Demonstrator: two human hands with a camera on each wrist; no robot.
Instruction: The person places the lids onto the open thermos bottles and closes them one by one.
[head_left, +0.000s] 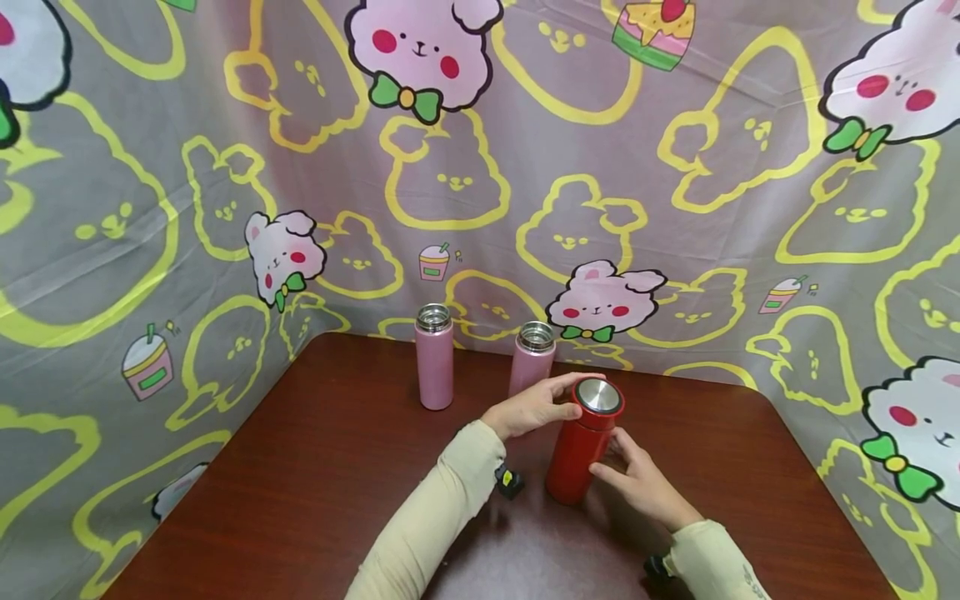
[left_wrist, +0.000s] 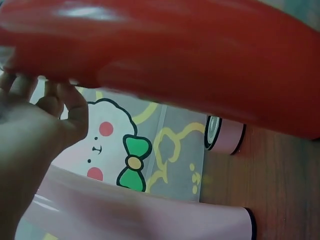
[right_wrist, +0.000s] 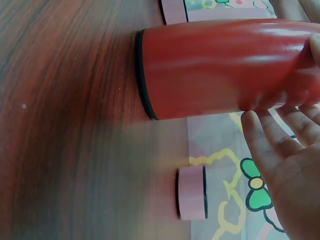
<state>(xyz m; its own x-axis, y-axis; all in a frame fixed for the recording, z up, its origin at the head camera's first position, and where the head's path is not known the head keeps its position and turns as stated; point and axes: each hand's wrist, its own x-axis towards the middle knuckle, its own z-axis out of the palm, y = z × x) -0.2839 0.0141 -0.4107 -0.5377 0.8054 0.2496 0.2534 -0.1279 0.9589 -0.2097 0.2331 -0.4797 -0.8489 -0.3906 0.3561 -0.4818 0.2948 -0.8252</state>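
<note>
A red thermos bottle [head_left: 576, 458] stands on the table with its base down, its red lid [head_left: 617, 403] topped by a silver disc. My left hand [head_left: 534, 408] grips the lid from the left, thumb in front. Lower down, my right hand [head_left: 645, 479] holds the body from the right, its fingers [right_wrist: 260, 142] along one side. Behind the left hand stands a pink bottle [head_left: 532, 360] with a bare metal mouth, partly hidden. Another lidless pink bottle [head_left: 435, 367] is farther left. A small pink cap [right_wrist: 192, 193] sits on the table, hidden in the head view.
The brown wooden table [head_left: 337, 467] has rounded back corners. A cartoon-patterned cloth [head_left: 457, 183] hangs close behind it and along both sides. Black wrist devices [head_left: 509, 481] are worn at both sleeves.
</note>
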